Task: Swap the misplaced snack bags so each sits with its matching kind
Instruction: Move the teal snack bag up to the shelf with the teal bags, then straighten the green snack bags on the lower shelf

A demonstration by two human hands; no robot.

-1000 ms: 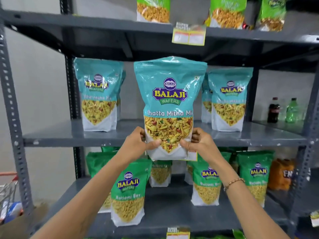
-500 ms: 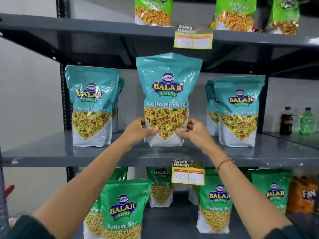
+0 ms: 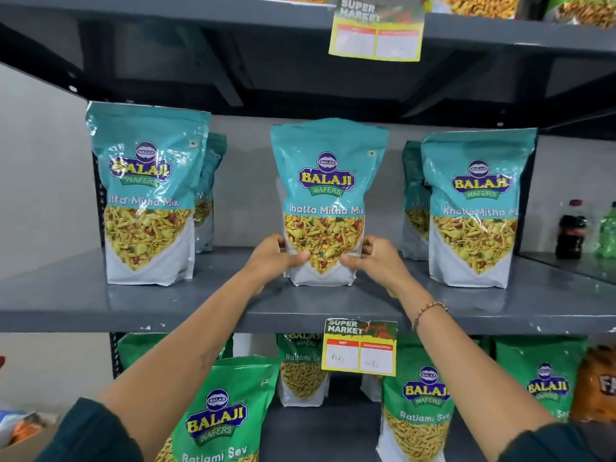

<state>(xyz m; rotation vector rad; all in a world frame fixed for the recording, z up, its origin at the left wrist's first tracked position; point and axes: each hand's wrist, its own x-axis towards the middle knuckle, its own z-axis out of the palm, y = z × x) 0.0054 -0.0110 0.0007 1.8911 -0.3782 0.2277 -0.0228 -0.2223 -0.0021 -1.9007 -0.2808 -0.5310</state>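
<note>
A teal Khatta Mitha Mix bag (image 3: 326,181) stands upright on the middle shelf (image 3: 66,305), its base touching the shelf. My left hand (image 3: 271,258) grips its lower left corner and my right hand (image 3: 375,258) grips its lower right corner. Matching teal bags stand to its left (image 3: 146,195) and right (image 3: 476,208), each with another bag behind. On the shelf below stand green Ratlami Sev bags (image 3: 220,418), (image 3: 423,408).
A yellow price tag (image 3: 361,348) hangs from the middle shelf's front edge and another tag (image 3: 376,31) from the shelf above. Dark and green bottles (image 3: 571,231) stand on the neighbouring shelf at right. An orange bag (image 3: 600,385) sits at the lower right.
Both hands carried the teal bag up and inward from the front of the rack and lowered it onto the middle shelf between the other teal bags. The view has moved closer.
</note>
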